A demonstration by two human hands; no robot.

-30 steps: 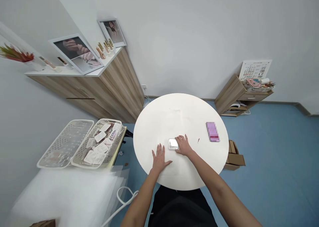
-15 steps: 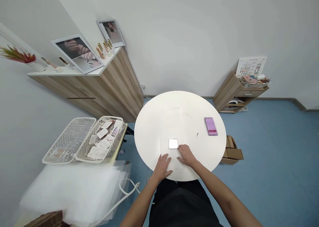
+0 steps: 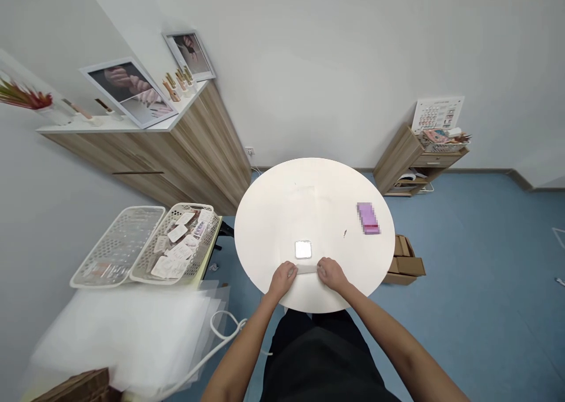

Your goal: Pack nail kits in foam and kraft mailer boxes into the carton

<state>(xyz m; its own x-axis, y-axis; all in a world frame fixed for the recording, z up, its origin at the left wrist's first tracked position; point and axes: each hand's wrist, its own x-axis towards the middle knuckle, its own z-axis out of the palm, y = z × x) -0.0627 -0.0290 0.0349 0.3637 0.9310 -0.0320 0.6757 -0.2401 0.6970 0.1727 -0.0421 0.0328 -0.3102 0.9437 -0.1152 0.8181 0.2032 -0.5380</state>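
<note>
- Two bare hands work at the near edge of the table; the left hand [image 3: 282, 279] and the right hand [image 3: 332, 274] are close together, and both are partly closed.
- Between them is a pale flat strip [image 3: 308, 269], long and narrow, with a matte look. Each hand pinches one end of it with the fingers, and the strip lies nearly level, near the table edge.
- A small square object [image 3: 303, 249] with rounded corners and a bright, glossy top lies just far of the strip, not touching it or the hands.
- The round white table [image 3: 304, 202] has a smooth, plain top. On its right part lies a pink rectangular package [image 3: 368, 218], blurred, so its print cannot be read, and a small dark speck [image 3: 345, 233] is near it.
- To the left, a white perforated plastic basket [image 3: 176, 243] holds many paper packets, and an empty-looking twin tray [image 3: 117, 246] touches it.
- On the far left is a wood-grain cabinet [image 3: 207, 149] with framed hand photographs [image 3: 128, 93] on its white top. Cardboard boxes [image 3: 404, 265] stand on the blue floor [image 3: 485, 243] at right.
</note>
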